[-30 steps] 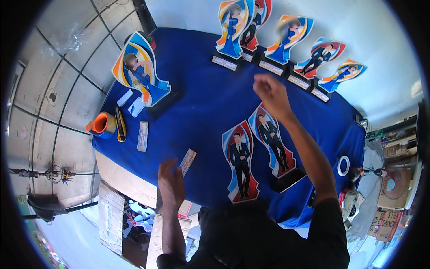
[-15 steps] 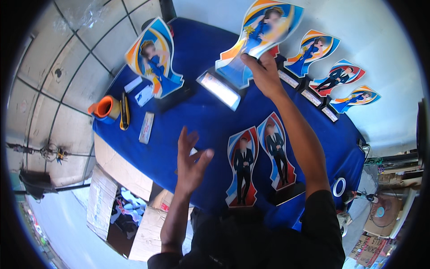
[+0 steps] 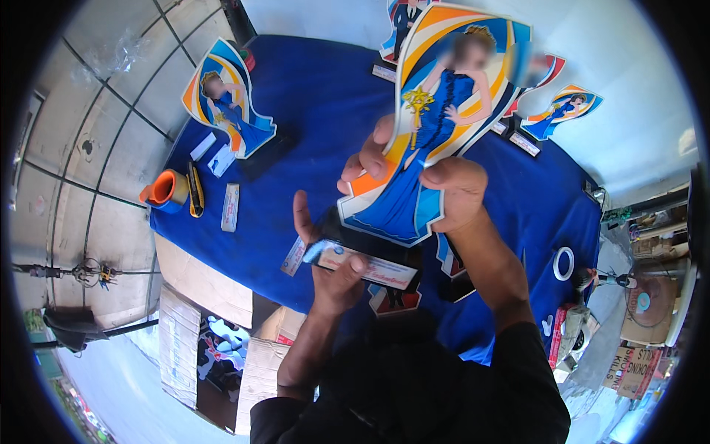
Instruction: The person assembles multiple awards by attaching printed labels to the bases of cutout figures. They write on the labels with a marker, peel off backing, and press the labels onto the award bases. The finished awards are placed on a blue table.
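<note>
Close in front of me I hold a cut-out trophy (image 3: 444, 96), tilted, printed with a figure in a blue gown holding yellow flowers. My right hand (image 3: 460, 194) is closed around the lower part of its panel, thumb in front and fingertips showing at the opposite edge. My left hand (image 3: 336, 285) grips the black base from below, its thumb on the base's white label (image 3: 381, 272) and one finger sticking up. Beneath it, a suited-figure trophy (image 3: 396, 300) is mostly hidden. Another trophy behind my right wrist shows only in part.
Similar trophies stand on the blue cloth (image 3: 318, 96): a gown one (image 3: 229, 103) at left, several along the back. At left are an orange-rimmed cup (image 3: 168, 191), a yellow-black cutter (image 3: 194, 191) and label strips (image 3: 231, 207). A tape roll (image 3: 563, 263) lies right; an opened carton (image 3: 180, 355) stands lower left.
My right hand has brought the gown trophy from the back of the table toward me. My left hand, open and bare before, now grips its base.
</note>
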`<state>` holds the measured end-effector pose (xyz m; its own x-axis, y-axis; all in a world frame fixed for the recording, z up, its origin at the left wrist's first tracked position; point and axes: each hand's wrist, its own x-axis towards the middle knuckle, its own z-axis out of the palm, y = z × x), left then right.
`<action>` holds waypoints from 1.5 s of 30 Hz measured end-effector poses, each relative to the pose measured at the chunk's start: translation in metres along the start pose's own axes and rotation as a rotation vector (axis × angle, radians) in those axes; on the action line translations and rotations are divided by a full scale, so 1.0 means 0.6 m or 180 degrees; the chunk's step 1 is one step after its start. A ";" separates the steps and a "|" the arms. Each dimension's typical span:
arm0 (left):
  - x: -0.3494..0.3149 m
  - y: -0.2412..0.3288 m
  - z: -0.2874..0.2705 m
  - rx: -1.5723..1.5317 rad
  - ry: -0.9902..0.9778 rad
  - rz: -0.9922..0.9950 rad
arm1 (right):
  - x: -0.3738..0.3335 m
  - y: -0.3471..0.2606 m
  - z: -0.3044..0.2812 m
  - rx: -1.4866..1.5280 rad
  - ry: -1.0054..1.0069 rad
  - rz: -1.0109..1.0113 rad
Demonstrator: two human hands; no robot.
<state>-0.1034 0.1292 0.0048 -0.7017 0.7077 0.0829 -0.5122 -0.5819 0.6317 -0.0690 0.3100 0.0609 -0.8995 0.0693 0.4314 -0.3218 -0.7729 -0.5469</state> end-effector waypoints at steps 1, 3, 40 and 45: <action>-0.006 -0.001 0.000 0.0107 -0.0050 0.0093 | -0.004 -0.004 0.003 -0.0056 -0.0172 0.0027; -0.015 0.000 -0.003 0.0368 -0.0168 0.0214 | -0.013 -0.015 0.012 -0.0341 -0.0289 -0.0006; -0.089 0.000 -0.039 0.0086 -0.0167 -0.0909 | -0.112 -0.181 0.100 -0.1706 0.1267 -0.1202; -0.060 0.055 -0.100 -0.0372 0.0403 -0.0505 | -0.110 -0.134 0.028 -0.1674 0.1877 -0.0323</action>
<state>-0.1250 0.0606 -0.0236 -0.6605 0.7423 -0.1123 -0.6698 -0.5151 0.5349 0.0214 0.3573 0.0883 -0.8191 0.5595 0.1268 -0.3757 -0.3560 -0.8556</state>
